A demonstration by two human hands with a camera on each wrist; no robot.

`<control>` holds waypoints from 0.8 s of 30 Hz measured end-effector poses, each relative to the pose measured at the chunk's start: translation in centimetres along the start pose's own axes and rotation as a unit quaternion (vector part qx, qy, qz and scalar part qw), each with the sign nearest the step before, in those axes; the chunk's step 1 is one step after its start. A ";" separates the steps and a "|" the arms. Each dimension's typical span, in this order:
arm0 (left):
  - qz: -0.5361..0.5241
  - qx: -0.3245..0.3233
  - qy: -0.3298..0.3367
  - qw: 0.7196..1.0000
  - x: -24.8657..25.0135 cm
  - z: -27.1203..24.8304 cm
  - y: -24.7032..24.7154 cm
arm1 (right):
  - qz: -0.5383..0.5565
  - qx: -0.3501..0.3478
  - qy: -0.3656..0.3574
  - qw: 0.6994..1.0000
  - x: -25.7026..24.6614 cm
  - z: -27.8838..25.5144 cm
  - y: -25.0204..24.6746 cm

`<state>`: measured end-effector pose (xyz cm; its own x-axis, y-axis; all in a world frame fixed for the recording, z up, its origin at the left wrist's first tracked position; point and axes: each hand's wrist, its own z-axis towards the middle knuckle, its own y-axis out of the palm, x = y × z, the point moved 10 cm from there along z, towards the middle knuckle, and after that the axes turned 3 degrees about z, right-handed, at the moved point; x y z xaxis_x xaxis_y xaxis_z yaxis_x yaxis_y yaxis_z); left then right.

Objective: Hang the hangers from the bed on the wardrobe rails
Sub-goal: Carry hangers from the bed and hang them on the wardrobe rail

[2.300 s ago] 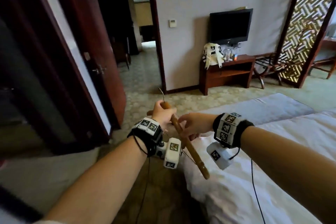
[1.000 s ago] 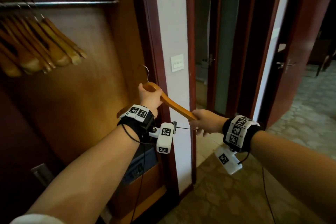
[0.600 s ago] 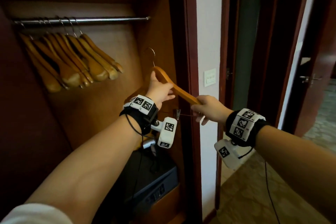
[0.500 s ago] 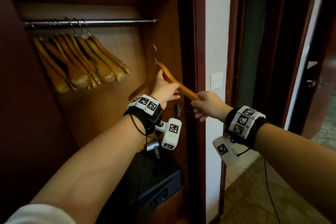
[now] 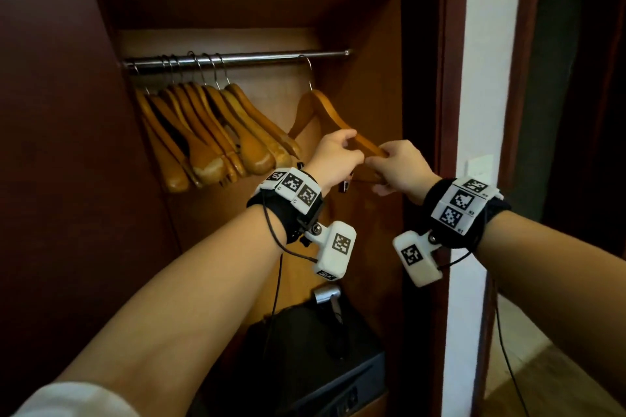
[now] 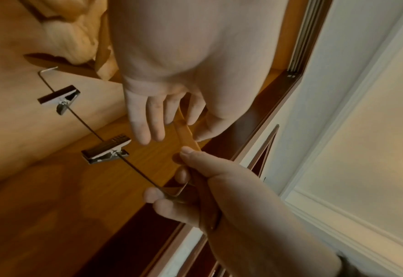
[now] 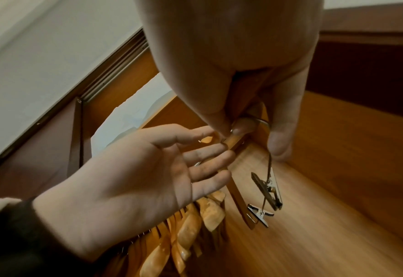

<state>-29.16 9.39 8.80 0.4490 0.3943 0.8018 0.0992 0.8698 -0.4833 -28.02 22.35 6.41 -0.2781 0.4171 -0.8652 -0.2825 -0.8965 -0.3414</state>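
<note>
Right-hand fingers [image 6: 162, 202] pinch the tan wooden clip hanger's [image 5: 325, 112] right arm end, left hand [image 5: 333, 154] loosely open touching it; hook already over the chrome wardrobe rail [image 5: 257, 57] near its right end, release pending.

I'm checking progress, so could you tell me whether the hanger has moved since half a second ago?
Yes. The hanger went up and left; its hook now sits over the rail.
</note>
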 end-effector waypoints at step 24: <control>0.261 0.166 0.019 0.951 -4.3 12.5 -11.9 | 0.022 -0.068 -0.081 0.994 -4.5 17.1 10.5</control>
<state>-43.34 1.08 15.48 0.3932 0.7919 0.4672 -0.4286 0.6074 -0.6688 -45.47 13.62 12.98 -0.4351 0.3857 -0.8136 -0.1436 -0.9218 -0.3602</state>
